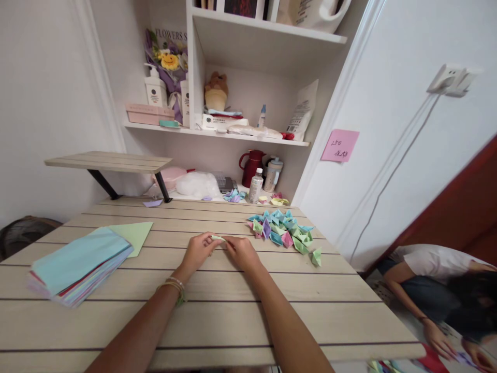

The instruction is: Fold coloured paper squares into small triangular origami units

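A small strip of folded light green paper (217, 238) is pinched between my two hands above the middle of the table. My left hand (200, 249) has its thumb and fingers closed on the paper's left end. My right hand (241, 252) closes on the right end and covers part of it. To the right of my hands lies a cluster of folded paper boats (286, 239) in blue, green, pink and purple. At the left rests a stack of coloured paper sheets (83, 259), light blue on top, with a green sheet (135, 235) partly under it.
The slatted table (217, 321) carries a small raised shelf (108, 161) at the back left. Behind stand a bottle (255, 187), a red jug (252, 168) and a tumbler (273, 175). Another person (438, 290) crouches at the right, hands near coloured paper on the floor.
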The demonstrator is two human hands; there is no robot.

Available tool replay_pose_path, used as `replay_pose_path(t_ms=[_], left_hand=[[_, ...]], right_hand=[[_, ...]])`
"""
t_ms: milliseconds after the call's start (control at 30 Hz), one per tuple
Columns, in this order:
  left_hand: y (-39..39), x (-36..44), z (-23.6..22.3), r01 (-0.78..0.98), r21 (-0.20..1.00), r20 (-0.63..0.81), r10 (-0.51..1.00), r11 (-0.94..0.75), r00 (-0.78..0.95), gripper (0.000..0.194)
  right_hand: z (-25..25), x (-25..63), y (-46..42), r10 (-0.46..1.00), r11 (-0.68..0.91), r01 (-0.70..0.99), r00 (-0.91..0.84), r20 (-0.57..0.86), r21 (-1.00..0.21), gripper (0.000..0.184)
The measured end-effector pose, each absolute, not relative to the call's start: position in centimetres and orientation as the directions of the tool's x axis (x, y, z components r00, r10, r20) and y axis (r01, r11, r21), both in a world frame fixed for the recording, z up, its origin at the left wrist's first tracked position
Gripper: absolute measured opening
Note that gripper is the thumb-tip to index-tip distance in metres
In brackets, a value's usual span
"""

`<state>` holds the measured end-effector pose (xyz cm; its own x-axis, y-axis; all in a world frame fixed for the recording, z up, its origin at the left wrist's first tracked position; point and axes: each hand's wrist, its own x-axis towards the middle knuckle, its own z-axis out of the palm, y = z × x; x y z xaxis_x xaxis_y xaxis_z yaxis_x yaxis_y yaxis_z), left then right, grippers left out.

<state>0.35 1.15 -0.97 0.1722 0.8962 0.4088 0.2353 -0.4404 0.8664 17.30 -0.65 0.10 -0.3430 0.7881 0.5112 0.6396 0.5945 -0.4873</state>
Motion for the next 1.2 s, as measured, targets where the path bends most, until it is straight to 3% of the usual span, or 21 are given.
replay_pose_path(t_ms=[200, 433, 500, 700, 800, 1000, 1200], left_hand=[[0.9, 0.9, -0.6, -0.038, 0.958, 0.285, 0.942, -0.283, 0.180, 0.033], [0.8, 0.9, -0.6, 0.112, 0.895, 0.408, 0.893, -0.432, 0.187, 0.039], [0.7, 0.8, -0.6, 0.183, 0.853, 0.452, 0.867, -0.489, 0.211, 0.039], [0.6, 0.8, -0.5, 0.278, 0.766, 0.525, 0.813, -0.580, 0.251, 0.033], [0.6, 0.9, -0.8, 0.225, 0.812, 0.504, 0.842, -0.538, 0.193, 0.029], [0.9, 0.8, -0.8, 0.010, 0.939, 0.334, 0.919, -0.343, 0.207, 0.027], [1.6, 0.6, -1.1, -0.019, 0.956, 0.294, 0.951, -0.294, 0.095, 0.028]], right_hand=[[0.1, 16.9, -0.7, 0.802, 0.592, 0.501, -0.290, 0.522, -0.631, 0.024], [-0.8, 16.9, 0.0, 0.894, 0.447, 0.272, -0.148, 0.422, -0.852, 0.030], [-0.8, 17.0, 0.0, 0.889, 0.458, 0.307, -0.152, 0.432, -0.834, 0.029], [-0.2, 16.8, -0.8, 0.845, 0.513, 0.580, -0.215, 0.489, -0.632, 0.029], [-0.3, 16.6, -0.7, 0.859, 0.486, 0.527, -0.141, 0.492, -0.698, 0.025], [-1.1, 16.7, 0.3, 0.892, 0.438, 0.262, -0.010, 0.452, -0.860, 0.019], [-0.5, 17.0, -0.3, 0.867, 0.495, 0.329, -0.129, 0.481, -0.805, 0.018]])
